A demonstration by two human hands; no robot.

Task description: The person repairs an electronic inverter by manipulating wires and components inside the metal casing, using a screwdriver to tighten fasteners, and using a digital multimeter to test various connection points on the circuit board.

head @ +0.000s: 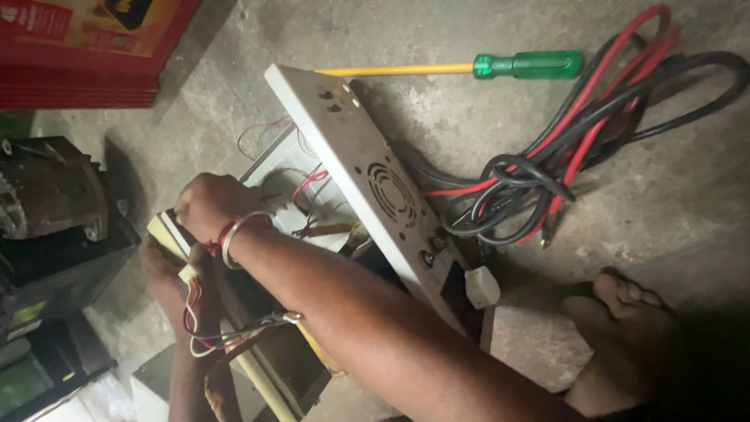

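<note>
An opened white metal electrical unit (pixel 367 168) lies on the concrete floor, its rear panel with a round fan grille turned up. My right hand (pixel 209 205), with bangles on the wrist, reaches into the casing and grips a pale circuit board (pixel 168 234) near thin red and white wires (pixel 308 184). My left hand (pixel 160 266) is mostly hidden under the right forearm and holds the board's lower edge beside a white connector with red wires (pixel 190 293).
A screwdriver (pixel 484 66) with a green handle and yellow shaft lies at the top. Thick red and black cables (pixel 586 133) coil at the right. A red box (pixel 86 47) sits top left, a dark metal device (pixel 47 195) at the left, my bare foot (pixel 625 320) bottom right.
</note>
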